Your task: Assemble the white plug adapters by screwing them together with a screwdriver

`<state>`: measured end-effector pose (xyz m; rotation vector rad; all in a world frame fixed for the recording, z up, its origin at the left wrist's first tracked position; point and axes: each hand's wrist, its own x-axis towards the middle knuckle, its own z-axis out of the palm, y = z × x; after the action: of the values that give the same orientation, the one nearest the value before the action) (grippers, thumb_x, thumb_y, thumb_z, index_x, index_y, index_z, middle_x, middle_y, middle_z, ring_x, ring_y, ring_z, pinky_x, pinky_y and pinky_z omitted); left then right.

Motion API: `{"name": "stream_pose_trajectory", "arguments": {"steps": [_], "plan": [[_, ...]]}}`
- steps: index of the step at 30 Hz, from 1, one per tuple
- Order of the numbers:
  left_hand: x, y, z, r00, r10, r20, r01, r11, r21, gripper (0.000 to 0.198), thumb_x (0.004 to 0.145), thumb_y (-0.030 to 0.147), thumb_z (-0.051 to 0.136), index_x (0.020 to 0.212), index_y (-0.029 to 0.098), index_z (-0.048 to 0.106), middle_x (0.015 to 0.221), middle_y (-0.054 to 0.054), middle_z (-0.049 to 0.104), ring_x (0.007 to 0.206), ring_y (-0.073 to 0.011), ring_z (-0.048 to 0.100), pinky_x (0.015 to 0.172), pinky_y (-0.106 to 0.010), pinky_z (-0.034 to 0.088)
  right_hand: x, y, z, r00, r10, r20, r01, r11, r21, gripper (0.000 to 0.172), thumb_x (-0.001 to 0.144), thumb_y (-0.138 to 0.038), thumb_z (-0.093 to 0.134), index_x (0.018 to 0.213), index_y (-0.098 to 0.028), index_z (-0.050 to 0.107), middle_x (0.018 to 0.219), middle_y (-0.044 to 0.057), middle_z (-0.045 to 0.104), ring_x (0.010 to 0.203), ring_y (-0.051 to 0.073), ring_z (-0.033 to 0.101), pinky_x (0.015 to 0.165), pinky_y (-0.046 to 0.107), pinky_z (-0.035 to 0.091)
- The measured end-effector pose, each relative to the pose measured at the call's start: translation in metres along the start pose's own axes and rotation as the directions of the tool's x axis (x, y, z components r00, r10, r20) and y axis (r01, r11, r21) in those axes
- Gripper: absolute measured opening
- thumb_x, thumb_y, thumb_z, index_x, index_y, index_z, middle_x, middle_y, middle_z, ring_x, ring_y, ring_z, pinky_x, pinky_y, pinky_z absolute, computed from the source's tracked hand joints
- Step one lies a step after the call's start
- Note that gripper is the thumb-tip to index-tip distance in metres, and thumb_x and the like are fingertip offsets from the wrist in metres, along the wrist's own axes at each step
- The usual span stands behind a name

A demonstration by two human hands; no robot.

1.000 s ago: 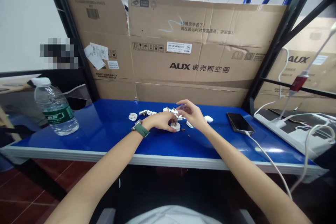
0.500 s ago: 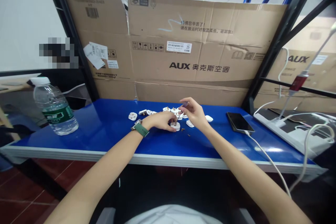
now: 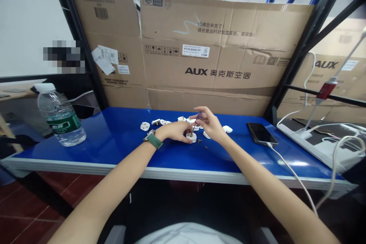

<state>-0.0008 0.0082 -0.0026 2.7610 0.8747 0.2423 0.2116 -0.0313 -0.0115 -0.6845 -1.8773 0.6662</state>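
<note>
The right hand (image 3: pixel 211 126) pinched a small screwdriver (image 3: pixel 196 122), its long axis near upright, handle leaning right, tip pointing down into a white plug (image 3: pixel 191 136). The left hand (image 3: pixel 174 131) gripped that plug against the blue table (image 3: pixel 114 141), mid-table, just near of loose plug parts (image 3: pixel 162 122).

Blue table (image 3: pixel 114 139): white plugs (image 3: pixel 144 126), bottle (image 3: pixel 61 120), phone (image 3: pixel 261 133) (cabled).

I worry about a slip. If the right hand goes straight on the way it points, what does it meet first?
Probably the white plug part held by the left hand: the right hand aims its small screwdriver down at it.
</note>
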Motion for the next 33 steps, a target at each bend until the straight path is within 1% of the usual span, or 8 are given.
{"name": "stream_pose_trajectory", "arguments": {"steps": [4,9,15,23,26,29,31,33], "plan": [[0.000,-0.001,0.000,1.000,0.002,-0.002,-0.002,1.000,-0.021,0.039,0.076,0.052,0.076,0.094,0.019,0.067,0.089,-0.003,0.070,0.077,-0.0188,0.062,0.064,-0.028,0.042,0.000,-0.004,-0.001,0.999,-0.003,0.033,0.003,1.000,0.003,0.031,0.098,-0.036,0.057,0.127,-0.025,0.056,0.119,0.008,0.070,0.097,0.021,0.073,0.087,0.035,0.057],[-0.001,0.000,-0.001,1.000,-0.002,0.000,0.002,1.000,-0.018,0.041,0.076,0.054,0.075,0.095,0.019,0.067,0.089,-0.004,0.069,0.076,-0.0190,0.062,0.064,-0.028,0.042,0.002,-0.001,-0.001,0.999,0.033,-0.035,-0.034,0.999,-0.031,0.029,0.095,-0.038,0.060,0.122,-0.025,0.062,0.098,0.004,0.067,0.078,0.018,0.070,0.070,0.031,0.056],[0.000,0.001,-0.001,1.000,0.004,0.015,-0.004,1.000,0.012,0.040,0.077,0.053,0.075,0.094,0.019,0.066,0.088,-0.004,0.068,0.074,-0.0184,0.061,0.063,-0.028,0.041,0.003,0.004,-0.002,1.000,0.001,0.000,-0.001,0.994,0.109,0.035,0.099,-0.035,0.052,0.132,-0.025,0.052,0.107,0.007,0.070,0.087,0.020,0.070,0.078,0.036,0.059],[0.001,0.004,-0.002,0.999,0.052,-0.001,-0.052,0.998,0.028,0.037,0.078,0.048,0.075,0.098,0.017,0.069,0.091,-0.005,0.068,0.075,-0.0180,0.060,0.067,-0.028,0.043,0.004,0.000,-0.005,0.972,-0.060,-0.228,0.088,0.989,0.118,0.028,0.100,-0.036,0.048,0.126,-0.026,0.047,0.096,0.003,0.060,0.081,0.018,0.065,0.075,0.033,0.056],[0.001,0.007,-0.003,0.994,0.088,-0.062,-0.085,0.995,0.052,0.033,0.076,0.043,0.076,0.094,0.018,0.068,0.086,-0.004,0.066,0.073,-0.0176,0.059,0.066,-0.028,0.042,0.003,-0.002,-0.009,0.957,-0.035,-0.288,0.026,0.999,-0.032,0.024,0.097,-0.028,0.043,0.121,-0.026,0.049,0.084,-0.001,0.056,0.068,0.016,0.057,0.071,0.031,0.051],[0.000,0.010,-0.007,0.971,0.141,-0.193,-0.128,0.989,0.080,0.029,0.077,0.040,0.075,0.093,0.018,0.066,0.086,-0.003,0.064,0.075,-0.0174,0.057,0.068,-0.029,0.042,0.003,-0.004,-0.015,0.956,0.037,-0.290,-0.114,0.960,-0.254,0.020,0.092,-0.026,0.049,0.109,-0.024,0.058,0.073,-0.003,0.053,0.062,0.016,0.049,0.065,0.029,0.044],[-0.001,0.013,-0.009,0.942,0.166,-0.293,-0.152,0.986,0.072,0.027,0.080,0.037,0.073,0.097,0.019,0.065,0.089,-0.003,0.062,0.078,-0.0178,0.057,0.071,-0.029,0.043,0.003,-0.003,-0.019,0.960,0.110,-0.257,-0.196,0.921,-0.337,0.016,0.089,-0.031,0.055,0.099,-0.022,0.064,0.071,-0.002,0.057,0.065,0.017,0.052,0.066,0.029,0.043],[-0.001,0.015,-0.010,0.915,0.176,-0.362,-0.169,0.984,0.051,0.025,0.081,0.034,0.072,0.100,0.019,0.064,0.092,-0.004,0.062,0.083,-0.0185,0.058,0.074,-0.029,0.044,0.004,-0.003,-0.022,0.956,0.220,-0.192,-0.273,0.906,-0.323,0.022,0.088,-0.040,0.059,0.093,-0.020,0.068,0.073,0.000,0.064,0.069,0.017,0.056,0.066,0.028,0.043]]}}
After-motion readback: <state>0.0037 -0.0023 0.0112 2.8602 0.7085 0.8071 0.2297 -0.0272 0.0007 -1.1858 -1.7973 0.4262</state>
